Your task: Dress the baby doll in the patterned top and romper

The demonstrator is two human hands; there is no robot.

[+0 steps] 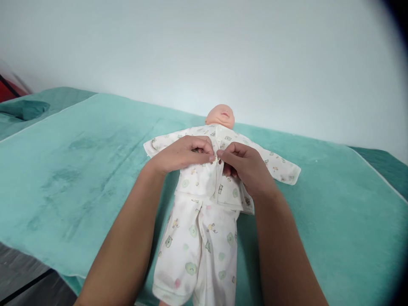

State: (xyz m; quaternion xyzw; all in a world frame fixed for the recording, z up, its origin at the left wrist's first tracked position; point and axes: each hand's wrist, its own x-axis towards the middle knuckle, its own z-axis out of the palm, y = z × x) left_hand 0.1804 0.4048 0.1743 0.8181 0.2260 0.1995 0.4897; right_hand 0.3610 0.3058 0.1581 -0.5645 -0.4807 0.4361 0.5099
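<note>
A baby doll [222, 114] lies on its back, dressed in a white printed jacket [197, 180] and matching trousers [188, 246]. Over the doll's chest, my left hand [188, 152] pinches one front edge of the jacket between thumb and finger. Close beside it, my right hand [244, 163] has the other front edge pinched in its fingertips. The two sets of fingertips nearly meet at the front opening, where a small dark spot shows. Below my hands the jacket's right-hand flap hangs loose over the trousers. What exactly lies between the fingertips is partly hidden.
A green cloth [79, 170] covers the table under the doll, with darker green fabric [24, 109] at the far left. Behind stands a white wall [204, 51]. A red object [11, 89] shows at the left edge, and grey floor [22, 272] at the lower left.
</note>
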